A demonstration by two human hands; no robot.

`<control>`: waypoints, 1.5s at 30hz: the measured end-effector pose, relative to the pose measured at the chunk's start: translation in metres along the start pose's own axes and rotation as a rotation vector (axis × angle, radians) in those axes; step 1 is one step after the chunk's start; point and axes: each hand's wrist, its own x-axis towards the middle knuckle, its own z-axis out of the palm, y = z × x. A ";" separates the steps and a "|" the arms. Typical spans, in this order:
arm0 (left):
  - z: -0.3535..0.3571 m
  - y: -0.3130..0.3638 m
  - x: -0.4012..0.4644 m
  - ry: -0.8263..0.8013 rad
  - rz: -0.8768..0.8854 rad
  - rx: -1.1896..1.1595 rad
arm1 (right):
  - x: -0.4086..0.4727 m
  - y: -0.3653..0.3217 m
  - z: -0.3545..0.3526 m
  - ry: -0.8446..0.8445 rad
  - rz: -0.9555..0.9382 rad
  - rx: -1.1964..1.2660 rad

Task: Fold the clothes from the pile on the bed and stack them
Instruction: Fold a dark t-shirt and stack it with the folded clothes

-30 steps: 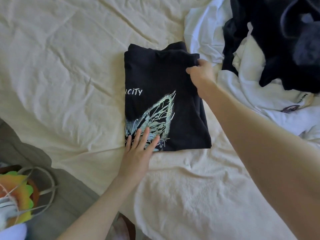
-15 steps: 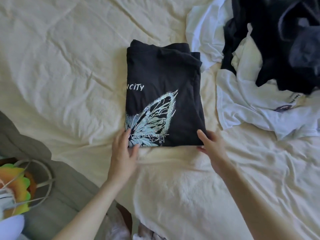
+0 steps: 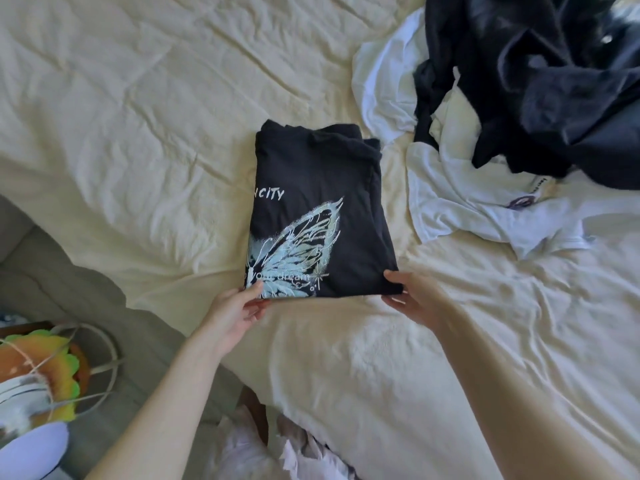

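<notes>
A folded black T-shirt [image 3: 322, 188] with a pale blue butterfly print and white lettering lies in the middle of the cream bed sheet [image 3: 138, 116]. My left hand [image 3: 235, 311] pinches its near left corner, thumb on top of the print. My right hand [image 3: 414, 301] pinches the near right corner, thumb above and fingers underneath. The near edge of the shirt is slightly raised off the sheet. A pile of unfolded clothes sits at the upper right: white garments [image 3: 460, 202] under dark navy and black ones [image 3: 554, 91].
The bed's edge runs diagonally at the lower left, with grey floor [image 3: 52, 282] beyond it. A basket with colourful items [image 3: 45, 372] stands on the floor at the far left. Pale pink fabric [image 3: 263, 452] shows at the bottom centre.
My right hand came from the shirt's far right corner down to its near right corner. My left hand slid off the print to the near left corner. Both now pinch the near edge.
</notes>
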 end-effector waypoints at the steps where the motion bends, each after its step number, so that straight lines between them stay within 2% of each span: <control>1: -0.008 -0.007 -0.006 -0.008 -0.029 0.007 | -0.006 0.010 -0.004 0.018 0.026 -0.001; 9: -0.041 -0.079 -0.072 0.074 -0.252 0.071 | -0.070 0.100 -0.045 0.082 0.272 0.019; 12: -0.042 -0.078 -0.083 0.063 -0.277 0.089 | -0.080 0.108 -0.044 0.137 0.175 0.032; 16: -0.030 -0.045 -0.082 0.045 -0.209 0.075 | -0.090 0.084 -0.026 0.224 -0.121 -0.040; 20: -0.009 0.005 -0.072 0.025 -0.108 0.055 | -0.093 0.036 -0.010 0.206 -0.247 -0.015; 28: 0.043 0.081 -0.017 0.076 -0.041 0.198 | -0.036 -0.055 0.018 0.225 -0.214 -0.009; 31: 0.058 0.088 0.005 0.119 0.027 0.233 | -0.008 -0.073 0.028 0.228 -0.169 -0.020; 34: 0.063 0.087 0.020 0.143 0.087 0.223 | 0.009 -0.080 0.035 0.257 -0.153 0.067; 37: 0.061 0.086 0.030 0.106 0.112 0.197 | 0.013 -0.079 0.042 0.251 -0.199 0.128; 39: 0.059 0.081 0.035 0.075 0.195 0.260 | 0.013 -0.071 0.049 0.264 -0.296 0.026; 40: 0.059 0.076 0.037 0.083 0.283 0.371 | 0.011 -0.064 0.053 0.300 -0.381 -0.107; 43: 0.057 0.056 0.037 0.116 0.754 0.986 | 0.000 -0.032 0.061 0.376 -0.879 -0.719; 45: 0.060 0.041 0.041 0.057 1.032 1.388 | 0.005 -0.014 0.064 0.355 -1.174 -1.111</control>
